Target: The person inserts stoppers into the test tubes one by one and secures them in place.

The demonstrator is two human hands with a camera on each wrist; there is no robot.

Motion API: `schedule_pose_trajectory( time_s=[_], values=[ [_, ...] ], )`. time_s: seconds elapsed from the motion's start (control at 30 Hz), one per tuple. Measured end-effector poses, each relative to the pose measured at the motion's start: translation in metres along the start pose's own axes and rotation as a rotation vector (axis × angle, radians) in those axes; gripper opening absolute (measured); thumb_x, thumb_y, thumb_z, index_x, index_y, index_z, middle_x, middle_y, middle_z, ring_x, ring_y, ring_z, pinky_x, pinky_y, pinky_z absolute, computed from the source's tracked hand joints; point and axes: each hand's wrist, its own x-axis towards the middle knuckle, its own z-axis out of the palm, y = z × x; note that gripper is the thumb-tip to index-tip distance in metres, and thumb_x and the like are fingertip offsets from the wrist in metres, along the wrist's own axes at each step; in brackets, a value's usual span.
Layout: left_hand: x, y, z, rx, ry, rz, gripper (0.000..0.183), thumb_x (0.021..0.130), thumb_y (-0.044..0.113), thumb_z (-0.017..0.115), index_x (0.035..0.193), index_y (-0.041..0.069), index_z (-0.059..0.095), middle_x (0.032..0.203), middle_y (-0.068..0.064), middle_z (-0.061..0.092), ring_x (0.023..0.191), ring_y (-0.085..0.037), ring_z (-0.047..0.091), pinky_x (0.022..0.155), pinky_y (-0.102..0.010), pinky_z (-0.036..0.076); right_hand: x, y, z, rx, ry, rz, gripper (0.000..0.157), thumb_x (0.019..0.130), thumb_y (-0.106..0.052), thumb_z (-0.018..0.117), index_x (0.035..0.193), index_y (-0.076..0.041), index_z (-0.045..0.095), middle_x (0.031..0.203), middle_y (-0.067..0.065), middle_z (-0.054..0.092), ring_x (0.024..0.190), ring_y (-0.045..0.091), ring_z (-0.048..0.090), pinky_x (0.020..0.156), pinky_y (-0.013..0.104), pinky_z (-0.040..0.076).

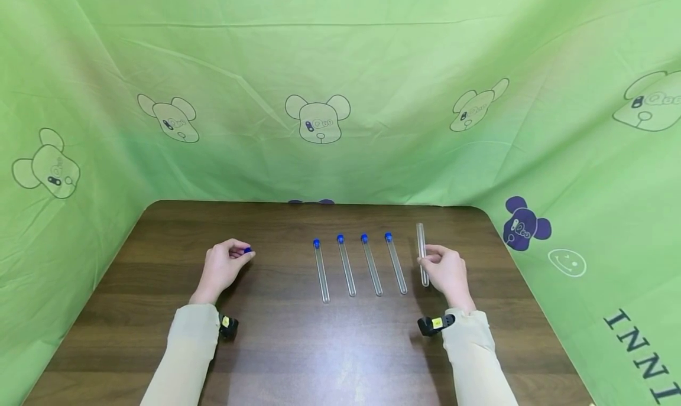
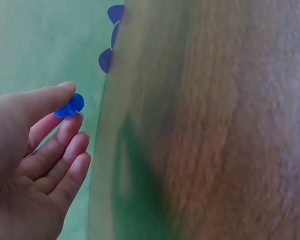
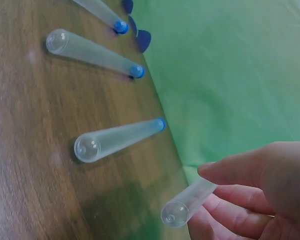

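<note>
Between thumb and fingertips, my left hand (image 1: 222, 268) pinches a small blue cap (image 2: 70, 106) over the left part of the table. On the right, my right hand (image 1: 446, 273) grips a clear test tube (image 1: 421, 240) by its middle. No cap shows on this tube's far end in the head view, and its rounded end (image 3: 175, 214) points toward me. To the left of that hand lies a row of several clear test tubes (image 1: 397, 268), each with a blue cap (image 1: 388, 237) on its far end. The nearest capped tube (image 3: 117, 140) lies beside the right hand.
The brown wooden table (image 1: 287, 347) has rounded far corners. Green cloth (image 1: 319, 51) printed with bear heads hangs behind it and along both sides. A small black camera (image 1: 229, 327) is strapped at the left wrist, another black camera (image 1: 430, 325) at the right.
</note>
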Motion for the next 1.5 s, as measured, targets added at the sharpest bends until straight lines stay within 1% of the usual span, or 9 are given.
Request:
schedule_pose_trajectory(
  time_s=[0.27, 0.4, 0.57, 0.77, 0.93, 1.03, 1.13, 1.33, 1.5],
  values=[
    [0.006, 0.007, 0.006, -0.018, -0.012, 0.012, 0.019, 0.089, 0.013, 0.081, 0.103, 0.001, 0.076, 0.089, -0.008, 0.072, 0.082, -0.022, 0.066, 0.074, -0.033, 0.054, -0.001, -0.008, 0.003, 0.037, -0.018, -0.017, 0.038, 0.092, -0.011, 0.072, 0.125, 0.004, 0.067, 0.098, 0.016, 0.076, 0.097, 0.036, 0.070, 0.086, 0.049, 0.048],
    [0.009, 0.012, 0.010, -0.032, -0.027, 0.018, 0.020, 0.090, 0.013, 0.080, 0.105, 0.000, 0.076, 0.090, -0.008, 0.072, 0.083, -0.022, 0.067, 0.077, -0.034, 0.055, -0.001, -0.011, 0.009, 0.050, -0.015, -0.038, 0.037, 0.091, -0.011, 0.074, 0.125, 0.003, 0.068, 0.096, 0.015, 0.076, 0.094, 0.034, 0.072, 0.085, 0.047, 0.049],
    [0.010, 0.020, 0.015, -0.048, -0.058, 0.022, 0.022, 0.091, 0.012, 0.078, 0.108, -0.002, 0.075, 0.091, -0.008, 0.072, 0.085, -0.023, 0.068, 0.078, -0.036, 0.055, -0.004, -0.016, 0.017, 0.059, -0.032, -0.070, 0.037, 0.089, -0.009, 0.075, 0.123, 0.003, 0.069, 0.092, 0.013, 0.076, 0.089, 0.031, 0.073, 0.078, 0.042, 0.051],
    [0.010, 0.028, 0.018, -0.065, -0.076, 0.022, 0.024, 0.093, 0.011, 0.076, 0.112, -0.003, 0.074, 0.092, -0.008, 0.072, 0.086, -0.024, 0.067, 0.079, -0.039, 0.055, -0.007, -0.023, 0.024, 0.073, -0.033, -0.093, 0.035, 0.087, -0.008, 0.075, 0.121, 0.001, 0.071, 0.090, 0.012, 0.076, 0.083, 0.028, 0.074, 0.078, 0.043, 0.052],
    [0.009, 0.033, 0.023, -0.079, -0.075, 0.028, 0.025, 0.093, 0.011, 0.076, 0.114, -0.003, 0.074, 0.094, -0.009, 0.072, 0.087, -0.024, 0.068, 0.080, -0.040, 0.056, -0.009, -0.029, 0.030, 0.112, -0.036, -0.101, 0.035, 0.087, -0.007, 0.075, 0.120, 0.001, 0.071, 0.089, 0.012, 0.076, 0.080, 0.025, 0.074, 0.078, 0.041, 0.053],
    [0.010, 0.036, 0.026, -0.091, -0.070, 0.035, 0.024, 0.092, 0.011, 0.077, 0.112, -0.003, 0.075, 0.093, -0.009, 0.073, 0.086, -0.025, 0.068, 0.080, -0.040, 0.056, -0.011, -0.033, 0.034, 0.137, -0.049, -0.106, 0.035, 0.086, -0.005, 0.076, 0.120, 0.000, 0.071, 0.088, 0.011, 0.076, 0.079, 0.024, 0.074, 0.074, 0.036, 0.053],
    [0.011, 0.039, 0.029, -0.099, -0.063, 0.045, 0.023, 0.092, 0.010, 0.077, 0.111, -0.003, 0.075, 0.092, -0.009, 0.073, 0.085, -0.024, 0.069, 0.079, -0.038, 0.056, -0.012, -0.036, 0.038, 0.148, -0.055, -0.110, 0.036, 0.085, -0.005, 0.076, 0.120, 0.000, 0.071, 0.088, 0.010, 0.076, 0.080, 0.024, 0.074, 0.072, 0.033, 0.054],
    [0.013, 0.041, 0.033, -0.102, -0.063, 0.053, 0.022, 0.092, 0.010, 0.078, 0.110, -0.002, 0.076, 0.092, -0.009, 0.073, 0.085, -0.023, 0.069, 0.080, -0.038, 0.056, -0.014, -0.043, 0.045, 0.168, -0.075, -0.114, 0.037, 0.085, -0.006, 0.078, 0.120, 0.001, 0.071, 0.087, 0.010, 0.076, 0.082, 0.026, 0.073, 0.074, 0.035, 0.055],
    [0.015, 0.043, 0.036, -0.094, -0.069, 0.075, 0.022, 0.092, 0.012, 0.078, 0.110, 0.000, 0.076, 0.093, -0.007, 0.074, 0.085, -0.022, 0.069, 0.080, -0.039, 0.056, -0.015, -0.049, 0.051, 0.178, -0.087, -0.121, 0.036, 0.084, -0.005, 0.079, 0.119, -0.001, 0.072, 0.086, 0.008, 0.076, 0.080, 0.023, 0.073, 0.072, 0.032, 0.054]
  ],
)
